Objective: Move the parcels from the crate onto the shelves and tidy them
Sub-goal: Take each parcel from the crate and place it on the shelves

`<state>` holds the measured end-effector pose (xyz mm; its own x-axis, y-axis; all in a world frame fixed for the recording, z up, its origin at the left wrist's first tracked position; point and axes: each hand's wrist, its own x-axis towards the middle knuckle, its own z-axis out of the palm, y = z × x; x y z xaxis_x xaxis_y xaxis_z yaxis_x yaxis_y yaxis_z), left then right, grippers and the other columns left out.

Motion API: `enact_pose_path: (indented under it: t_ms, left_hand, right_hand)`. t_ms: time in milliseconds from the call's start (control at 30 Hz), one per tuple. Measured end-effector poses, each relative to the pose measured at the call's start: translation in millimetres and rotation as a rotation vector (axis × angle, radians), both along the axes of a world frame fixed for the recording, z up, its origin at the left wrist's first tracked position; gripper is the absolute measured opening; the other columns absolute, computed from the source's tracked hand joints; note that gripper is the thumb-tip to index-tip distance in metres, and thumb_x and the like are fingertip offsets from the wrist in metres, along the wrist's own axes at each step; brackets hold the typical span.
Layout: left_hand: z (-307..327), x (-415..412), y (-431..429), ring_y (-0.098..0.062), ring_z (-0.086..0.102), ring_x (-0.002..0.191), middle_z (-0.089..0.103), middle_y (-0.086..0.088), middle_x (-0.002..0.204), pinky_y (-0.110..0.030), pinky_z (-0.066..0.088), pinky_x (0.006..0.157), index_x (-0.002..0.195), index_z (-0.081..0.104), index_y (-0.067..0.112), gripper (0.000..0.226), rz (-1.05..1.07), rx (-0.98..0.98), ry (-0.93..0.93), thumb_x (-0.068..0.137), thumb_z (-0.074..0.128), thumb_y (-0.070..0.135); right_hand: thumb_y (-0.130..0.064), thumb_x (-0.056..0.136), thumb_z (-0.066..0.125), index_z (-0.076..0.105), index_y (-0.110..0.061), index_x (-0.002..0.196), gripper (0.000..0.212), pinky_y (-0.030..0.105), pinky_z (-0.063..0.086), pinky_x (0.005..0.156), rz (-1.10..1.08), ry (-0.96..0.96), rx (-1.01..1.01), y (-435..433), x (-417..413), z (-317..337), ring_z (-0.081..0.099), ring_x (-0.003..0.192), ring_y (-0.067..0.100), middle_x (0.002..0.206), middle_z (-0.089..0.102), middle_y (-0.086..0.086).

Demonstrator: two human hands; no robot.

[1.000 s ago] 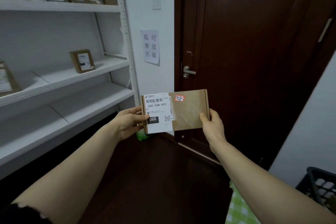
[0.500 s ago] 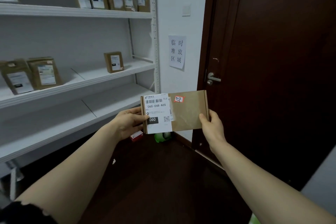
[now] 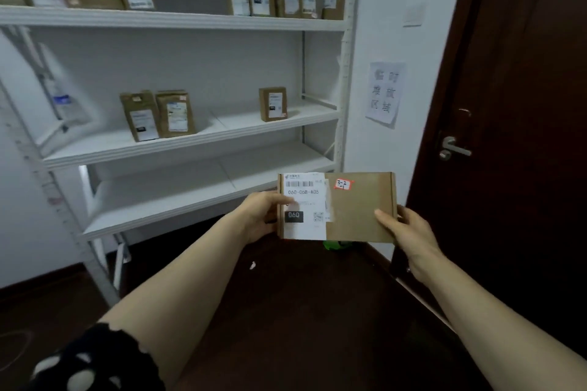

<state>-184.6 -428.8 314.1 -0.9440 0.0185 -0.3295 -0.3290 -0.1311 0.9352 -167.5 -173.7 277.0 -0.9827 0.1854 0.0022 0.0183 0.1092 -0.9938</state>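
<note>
Brown cardboard parcel (image 3: 359, 209) with white label (image 3: 305, 206) and orange sticker (image 3: 344, 184), white shelves (image 3: 178, 20), dark brown door (image 3: 524, 105), black white-spotted sleeve (image 3: 95, 362)

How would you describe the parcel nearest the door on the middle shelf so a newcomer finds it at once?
Start at the white shelving unit left of the dark door. On its middle shelf, look to the right end. The small brown parcel stands upright alone, apart from the two parcels side by side further left.
</note>
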Motion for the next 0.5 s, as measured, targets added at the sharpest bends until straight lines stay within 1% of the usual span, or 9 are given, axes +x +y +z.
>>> enact_pose_path:
  t_ms: [100, 167, 200, 233, 267, 333, 400, 433, 500]
  left_hand:
    - [0, 12, -26, -0.02, 0.064, 0.083, 0.069, -0.008, 0.092, -0.032, 0.05, 0.07, 0.111, 0.063, 0.005, 0.025, 0.09, -0.021, -0.034, 0.087, 0.056, 0.006]
    - [-1, 17, -47, -0.02, 0.064, 0.086, 0.07, -0.007, 0.095, -0.032, 0.05, 0.074, 0.117, 0.062, 0.005, 0.031, 0.165, -0.048, -0.027, 0.086, 0.057, 0.004]
    - [-1, 19, -58, -0.021, 0.063, 0.093, 0.069, -0.007, 0.103, -0.032, 0.049, 0.078, 0.124, 0.058, 0.006, 0.039, 0.207, -0.082, -0.007, 0.086, 0.058, 0.003]
    - [-3, 21, -70, -0.022, 0.06, 0.103, 0.064, -0.007, 0.116, -0.031, 0.046, 0.083, 0.134, 0.051, 0.008, 0.05, 0.261, -0.157, 0.029, 0.085, 0.059, 0.002]
    - [-5, 22, -83, -0.023, 0.054, 0.115, 0.056, -0.008, 0.13, -0.031, 0.043, 0.087, 0.142, 0.041, 0.011, 0.063, 0.324, -0.285, 0.082, 0.083, 0.061, 0.001]
    - [-4, 25, -111, -0.024, 0.039, 0.133, 0.037, -0.009, 0.147, -0.031, 0.038, 0.097, 0.15, 0.024, 0.016, 0.082, 0.381, -0.633, 0.211, 0.08, 0.065, 0.003]
    - [2, 27, -135, -0.024, 0.026, 0.14, 0.029, -0.008, 0.152, -0.037, 0.027, 0.113, 0.151, 0.02, 0.019, 0.088, 0.282, -0.921, 0.328, 0.078, 0.068, 0.008]
    - [7, 26, -146, -0.023, 0.023, 0.142, 0.029, -0.007, 0.153, -0.04, 0.019, 0.117, 0.151, 0.02, 0.02, 0.088, 0.204, -1.016, 0.347, 0.078, 0.068, 0.01]
    - [15, 20, -167, -0.021, 0.02, 0.143, 0.035, -0.002, 0.151, -0.04, 0.002, 0.12, 0.15, 0.022, 0.022, 0.083, 0.053, -1.1, 0.298, 0.081, 0.068, 0.016]
  right_hand:
    - [-0.025, 0.076, 0.076, 0.054, -0.009, 0.127, 0.058, 0.036, 0.053, 0.082, 0.189, -0.112, -0.164, -25, -15, -7, 0.064, 0.1, 0.023, 0.11, 0.067, 0.007]
    - [-0.021, 0.077, 0.074, 0.055, -0.008, 0.125, 0.053, 0.037, 0.053, 0.08, 0.274, -0.149, -0.203, -48, -24, -13, 0.065, 0.098, 0.024, 0.107, 0.068, 0.008]
    - [-0.02, 0.078, 0.074, 0.054, -0.009, 0.125, 0.053, 0.037, 0.053, 0.077, 0.304, -0.153, -0.21, -61, -29, -17, 0.065, 0.098, 0.024, 0.107, 0.068, 0.009]
    - [-0.02, 0.077, 0.075, 0.053, -0.01, 0.125, 0.054, 0.037, 0.054, 0.076, 0.329, -0.154, -0.205, -74, -32, -20, 0.065, 0.098, 0.024, 0.108, 0.067, 0.009]
    - [-0.019, 0.076, 0.076, 0.052, -0.011, 0.125, 0.055, 0.038, 0.055, 0.076, 0.354, -0.153, -0.194, -88, -35, -22, 0.065, 0.097, 0.024, 0.108, 0.066, 0.009]
    - [-0.016, 0.076, 0.077, 0.051, -0.015, 0.122, 0.054, 0.038, 0.055, 0.075, 0.41, -0.146, -0.175, -117, -39, -27, 0.065, 0.096, 0.023, 0.108, 0.065, 0.008]
    - [-0.013, 0.075, 0.078, 0.051, -0.018, 0.12, 0.053, 0.037, 0.055, 0.076, 0.465, -0.131, -0.133, -148, -43, -29, 0.063, 0.096, 0.02, 0.107, 0.063, 0.004]
    - [-0.013, 0.074, 0.079, 0.05, -0.018, 0.119, 0.054, 0.036, 0.055, 0.078, 0.497, -0.12, -0.109, -164, -46, -29, 0.062, 0.097, 0.019, 0.106, 0.062, 0.002]
    - [-0.011, 0.074, 0.079, 0.05, -0.02, 0.117, 0.053, 0.034, 0.054, 0.078, 0.558, -0.103, -0.07, -198, -53, -26, 0.06, 0.096, 0.015, 0.102, 0.06, -0.003]
